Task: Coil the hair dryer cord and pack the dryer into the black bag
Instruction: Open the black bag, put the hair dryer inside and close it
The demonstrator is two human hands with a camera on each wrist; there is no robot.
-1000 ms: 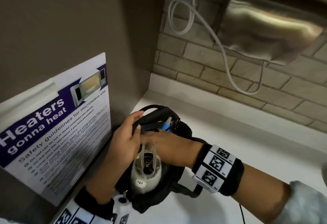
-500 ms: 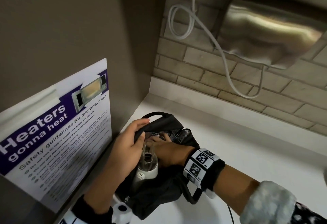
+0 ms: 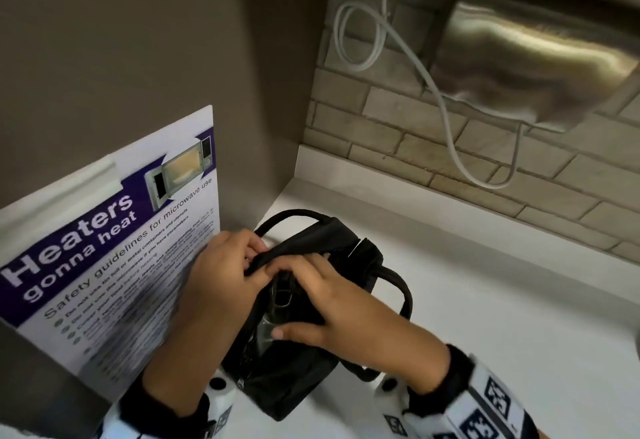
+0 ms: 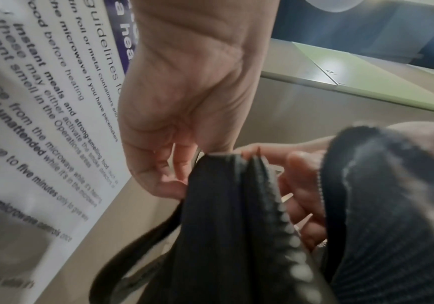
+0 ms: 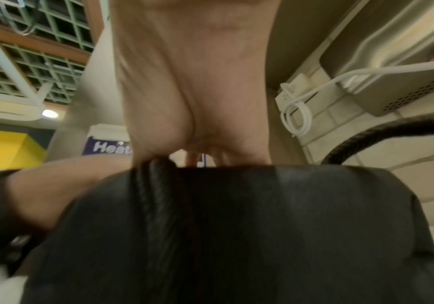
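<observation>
Two hands on one black bag (image 3: pixel 304 379) on the white counter (image 3: pixel 485 317), left hand (image 3: pixel 221 265) pinched its zipper edge, right hand (image 3: pixel 332 314) gripped the other rim, two handles.

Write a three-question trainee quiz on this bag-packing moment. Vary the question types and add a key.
1. True or false: the black bag hangs from a hook on the brick wall.
2. Which hand grips the bag's zipper edge on the poster side? A) left hand B) right hand
3. Fill in: the bag's top opening is still partly ____.

Key: 1. False, it sits on the white counter. 2. A. 3. Open; a gap shows between the hands, with the dryer inside.
</observation>
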